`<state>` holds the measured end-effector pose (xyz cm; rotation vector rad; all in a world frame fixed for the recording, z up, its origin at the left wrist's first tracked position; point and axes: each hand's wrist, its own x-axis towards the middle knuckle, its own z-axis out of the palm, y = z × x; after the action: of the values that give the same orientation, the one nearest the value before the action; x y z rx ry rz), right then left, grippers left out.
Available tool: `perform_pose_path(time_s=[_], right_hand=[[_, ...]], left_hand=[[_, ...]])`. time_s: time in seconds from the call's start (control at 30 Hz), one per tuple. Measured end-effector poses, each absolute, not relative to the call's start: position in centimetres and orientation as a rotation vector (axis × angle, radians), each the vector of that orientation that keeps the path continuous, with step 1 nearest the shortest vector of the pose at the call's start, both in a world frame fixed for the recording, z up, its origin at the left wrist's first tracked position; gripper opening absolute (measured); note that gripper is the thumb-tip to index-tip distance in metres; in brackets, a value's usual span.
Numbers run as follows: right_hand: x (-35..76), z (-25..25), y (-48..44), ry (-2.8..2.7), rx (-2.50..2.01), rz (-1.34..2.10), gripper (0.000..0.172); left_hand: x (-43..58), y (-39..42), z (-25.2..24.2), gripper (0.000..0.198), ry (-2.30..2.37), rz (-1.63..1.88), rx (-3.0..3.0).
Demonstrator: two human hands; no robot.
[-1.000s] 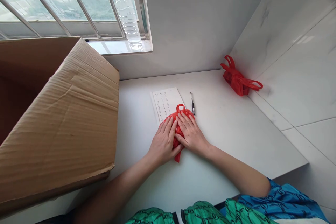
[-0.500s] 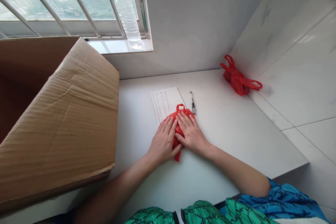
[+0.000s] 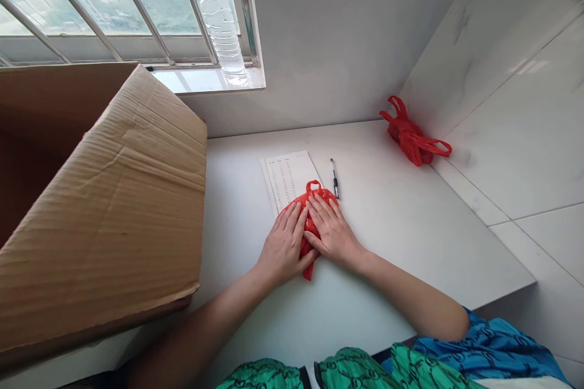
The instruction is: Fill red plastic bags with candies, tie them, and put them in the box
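**Bag flattened under two hands: risks noted**

- Bag (image 3: 318, 193): red, thin plastic. It is laid on the white counter (image 3: 401, 225) near its middle, the handle loop pointing away and its far edge overlapping the sheet (image 3: 287, 171).
- Left hand (image 3: 283, 244) and right hand (image 3: 333, 230): both are laid palm down on the bag, side by side and touching at the forefingers, with the fingers extended and only slightly spread. Nothing is pinched, though the left thumb is tucked against the bag's near tail.
- Pen (image 3: 335, 180): it is placed just beside the right fingertips, apart from the bag.
- Box (image 3: 104, 194): cardboard, to the left, well apart from the hands.
- Far bag (image 3: 413, 137): a second red one, bunched in the corner.
- Bottle (image 3: 221, 24): it is stood on the sill.

Risks, as judged:
- The film is likely slick on the counter, so sideways pressure could make it slide or bunch rather than lie flat.
- The sheet may be dragged or creased, since the bag overlaps it.
- The pen could be knocked and rolled by the right fingers.
- Trapped air may spring the folds open once pressure is eased.
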<state>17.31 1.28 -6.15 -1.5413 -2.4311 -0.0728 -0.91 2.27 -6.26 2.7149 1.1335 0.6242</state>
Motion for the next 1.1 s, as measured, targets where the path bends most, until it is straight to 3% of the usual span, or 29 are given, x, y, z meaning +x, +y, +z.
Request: perform_pose_path(time_s=[1.1], right_hand=[[17.07,-6.22,1.62,-2.404,-1.515,-0.033,0.067]], left_hand=[[-1.14,2.47,-6.69,0.078,1.127,0.67,2.734]])
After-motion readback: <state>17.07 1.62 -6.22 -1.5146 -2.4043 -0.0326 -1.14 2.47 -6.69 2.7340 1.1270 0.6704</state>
